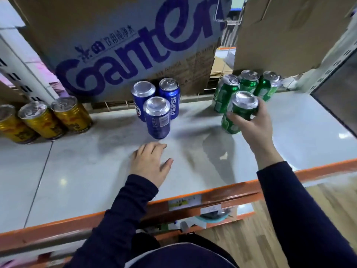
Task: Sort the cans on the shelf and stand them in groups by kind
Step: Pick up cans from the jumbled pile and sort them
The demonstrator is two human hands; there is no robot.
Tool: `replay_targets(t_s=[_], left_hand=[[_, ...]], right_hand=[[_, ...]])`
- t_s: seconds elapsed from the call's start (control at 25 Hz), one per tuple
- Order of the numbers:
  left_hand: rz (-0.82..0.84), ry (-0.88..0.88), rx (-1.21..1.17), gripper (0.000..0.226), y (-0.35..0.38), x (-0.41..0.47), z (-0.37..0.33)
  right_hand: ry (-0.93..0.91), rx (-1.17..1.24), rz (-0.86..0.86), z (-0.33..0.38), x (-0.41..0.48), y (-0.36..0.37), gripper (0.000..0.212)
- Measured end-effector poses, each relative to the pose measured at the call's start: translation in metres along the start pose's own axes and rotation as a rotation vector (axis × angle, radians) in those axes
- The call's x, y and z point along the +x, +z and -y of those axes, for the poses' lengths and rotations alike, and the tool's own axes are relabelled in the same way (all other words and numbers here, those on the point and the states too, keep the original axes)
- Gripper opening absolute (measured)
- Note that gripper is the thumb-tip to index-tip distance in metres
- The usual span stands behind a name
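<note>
Grip first: R hand (pixel 253 126) wrapped round the green can (pixel 242 107), fingers and thumb curled on its side, firm hold. Lid up, long axis near vertical, top leaning a touch toward 1 o'clock. Base low at the shelf (pixel 87 167); touching or not, can't tell. It's at the shelf's 2 o'clock, just in front of three upright green cans (pixel 249 82) at its 12. Blue cans (pixel 157 117) cluster at its 9, well apart; gold cans (pixel 40 120) far out at 9. L hand (pixel 150 163) spread loose, holding nothing, at 6 of the blues. Ganten carton (pixel 123 45) behind the blues, plain box (pixel 286 33) overhangs the greens.
</note>
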State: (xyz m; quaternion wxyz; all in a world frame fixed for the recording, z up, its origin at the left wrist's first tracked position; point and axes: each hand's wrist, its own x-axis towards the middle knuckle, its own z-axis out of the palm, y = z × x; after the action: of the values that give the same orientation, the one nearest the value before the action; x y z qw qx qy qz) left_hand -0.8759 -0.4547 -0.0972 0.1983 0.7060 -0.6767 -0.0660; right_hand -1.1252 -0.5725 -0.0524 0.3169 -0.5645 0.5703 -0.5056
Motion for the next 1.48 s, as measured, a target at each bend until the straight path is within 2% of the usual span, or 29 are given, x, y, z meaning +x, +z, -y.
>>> replay_targets(t_s=[0.28, 0.4, 0.52, 0.68, 0.76, 0.88, 1.04, 1.36, 1.48], left_hand=[[-0.026, -0.056, 0.063, 0.038, 0.008, -0.002, -0.006], [-0.017, -0.067, 0.071, 0.039, 0.008, -0.002, -0.007], [-0.042, -0.084, 0.059, 0.039, 0.003, -0.005, -0.005], [-0.114, -0.165, 0.055, 0.032, -0.016, -0.024, 0.011], [-0.185, -0.243, 0.055, 0.024, -0.032, -0.041, 0.028], [-0.316, -0.356, 0.085, 0.017, -0.06, -0.08, 0.06], [-0.454, -0.565, 0.151, 0.02, -0.099, -0.175, 0.121], [-0.479, -0.817, 0.211, 0.023, -0.17, -0.368, 0.219], [-0.507, -0.88, 0.227, 0.025, -0.196, -0.413, 0.252]], right_hand=[[0.012, -0.112, -0.018, -0.032, 0.04, -0.008, 0.064], [0.049, -0.211, -0.016, -0.041, 0.021, -0.007, 0.061], [0.099, -0.19, 0.019, -0.043, -0.016, -0.006, 0.056], [-0.054, -0.173, 0.248, -0.021, -0.061, 0.016, 0.029], [-0.136, -0.155, 0.379, 0.0, -0.078, 0.045, 0.023], [-0.231, -0.116, 0.576, 0.028, -0.109, 0.092, 0.023], [-0.39, -0.054, 0.809, 0.069, -0.178, 0.164, 0.022], [-0.471, 0.052, 1.125, 0.136, -0.358, 0.299, 0.02], [-0.517, 0.074, 1.203, 0.159, -0.409, 0.34, 0.023]])
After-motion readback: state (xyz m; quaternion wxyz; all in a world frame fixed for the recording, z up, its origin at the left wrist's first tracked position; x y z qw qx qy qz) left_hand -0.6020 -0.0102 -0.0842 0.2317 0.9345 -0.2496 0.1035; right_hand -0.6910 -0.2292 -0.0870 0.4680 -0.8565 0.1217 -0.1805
